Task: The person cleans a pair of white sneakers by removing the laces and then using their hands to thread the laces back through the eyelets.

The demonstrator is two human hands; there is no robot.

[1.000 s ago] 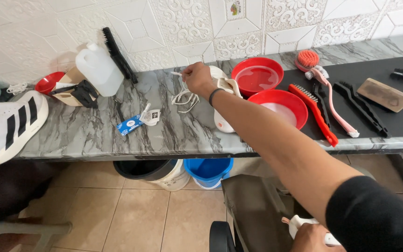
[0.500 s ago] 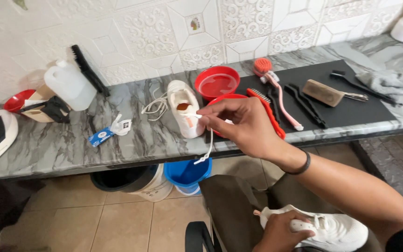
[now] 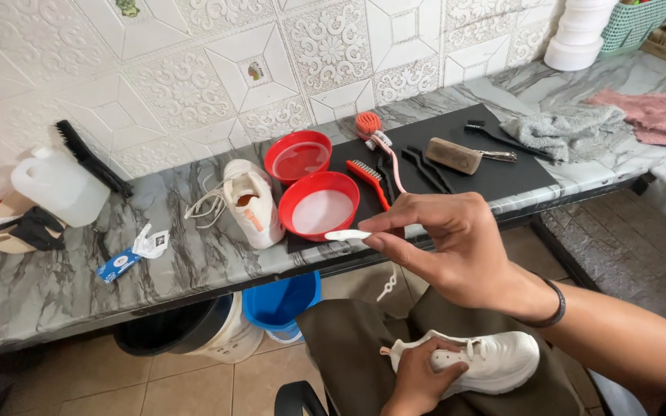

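We see a white flat shoelace [image 3: 346,235] pinched near its tip by the right hand [image 3: 456,250], raised before the marble counter [image 3: 55,277], thumb and forefinger closed, other fingers curled. The lace end points left, lying level. On the lap, the left hand [image 3: 418,377] grips a white mesh sneaker [image 3: 495,358], which lies sideways.

My right hand [image 3: 456,250] pinches the flat end of a white shoelace [image 3: 348,235] in front of the grey marble counter [image 3: 63,270]. My left hand [image 3: 418,377] holds a white mesh sneaker [image 3: 495,358] on my lap. A second white sneaker [image 3: 252,202] stands beside two red plastic bowls [image 3: 319,206].
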